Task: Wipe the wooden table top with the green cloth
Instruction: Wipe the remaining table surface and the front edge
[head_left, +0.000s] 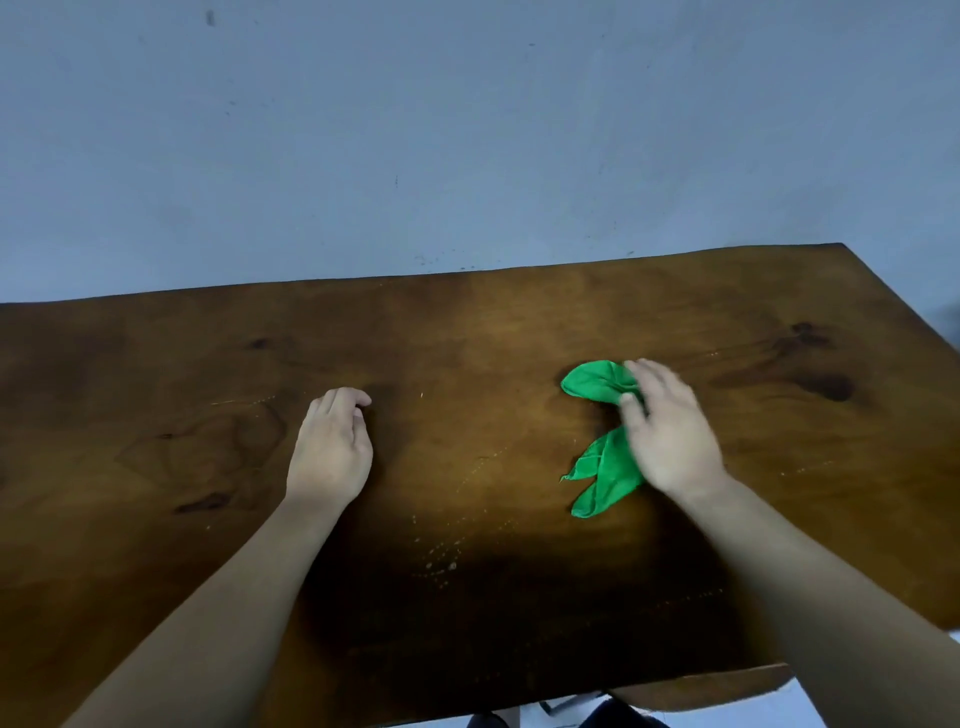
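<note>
A dark brown wooden table top (467, 332) fills the lower half of the view. The green cloth (597, 382) lies crumpled on its right half, partly under my right hand (670, 431). That hand rests flat on the cloth, fingers spread over its middle, so one green lobe shows beyond the fingertips and another below the palm. My left hand (332, 447) sits on the bare wood left of centre, fingers loosely curled, holding nothing. Pale crumbs and specks (441, 564) dot the wood between my forearms.
A plain blue-grey wall (467, 130) stands right behind the table's far edge. The table's right corner (841, 247) and near edge (675, 691) are in view. Dark knots mark the wood at the right (826, 384).
</note>
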